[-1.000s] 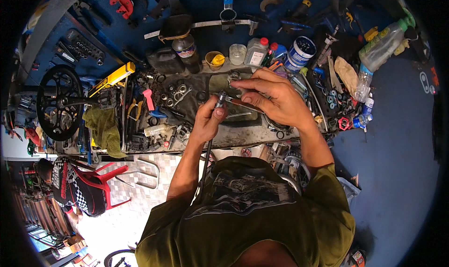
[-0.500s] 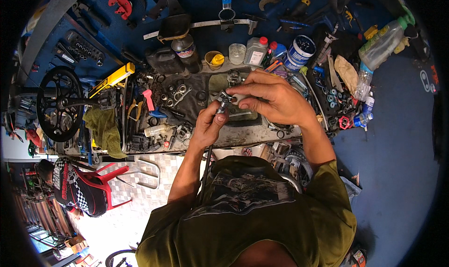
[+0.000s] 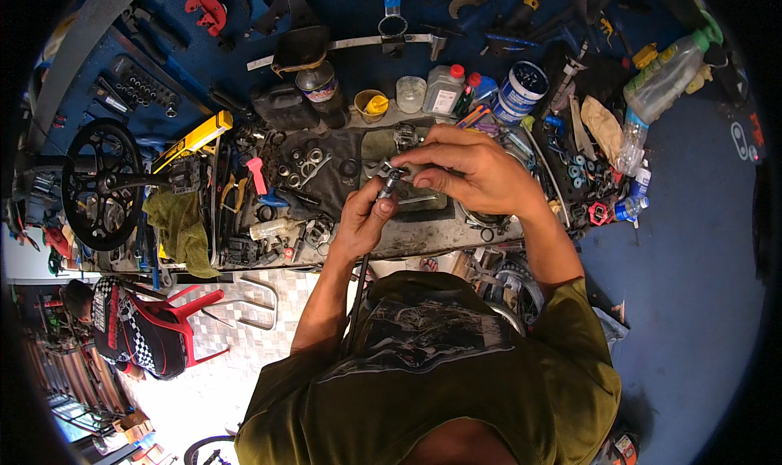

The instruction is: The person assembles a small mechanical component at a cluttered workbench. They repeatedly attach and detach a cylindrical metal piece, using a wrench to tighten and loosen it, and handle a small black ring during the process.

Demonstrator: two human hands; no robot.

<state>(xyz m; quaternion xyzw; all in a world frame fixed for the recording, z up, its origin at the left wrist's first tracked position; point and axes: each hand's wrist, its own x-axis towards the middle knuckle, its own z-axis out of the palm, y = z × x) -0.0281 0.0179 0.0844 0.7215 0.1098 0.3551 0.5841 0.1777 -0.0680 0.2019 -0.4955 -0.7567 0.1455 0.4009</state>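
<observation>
Over the workbench (image 3: 407, 241), my left hand (image 3: 364, 224) is closed around a silver metal nozzle (image 3: 389, 185). A thin black hose (image 3: 359, 294) runs down from below that hand past my shirt. My right hand (image 3: 481, 171) is closed in a pinch at the nozzle's upper end, thumb and fingers around a small shiny metal part (image 3: 388, 169). The kind of part is too small to tell, and the fingers partly cover it. Beneath both hands lies a dark cloth mat (image 3: 322, 196) with several metal rings (image 3: 314, 155) and a short metal rod on it.
Bottles, a yellow cup (image 3: 372, 105) and a white-and-blue tub (image 3: 521, 92) line the bench's back. A chainring with crank (image 3: 102, 184) and a green rag (image 3: 181, 233) are at left. Loose parts crowd the right. Behind, at lower left, a person (image 3: 138, 326) sits on a red chair.
The view has shifted very slightly. Both hands stay at the nozzle, with only a small change in the right fingers over the metal part.
</observation>
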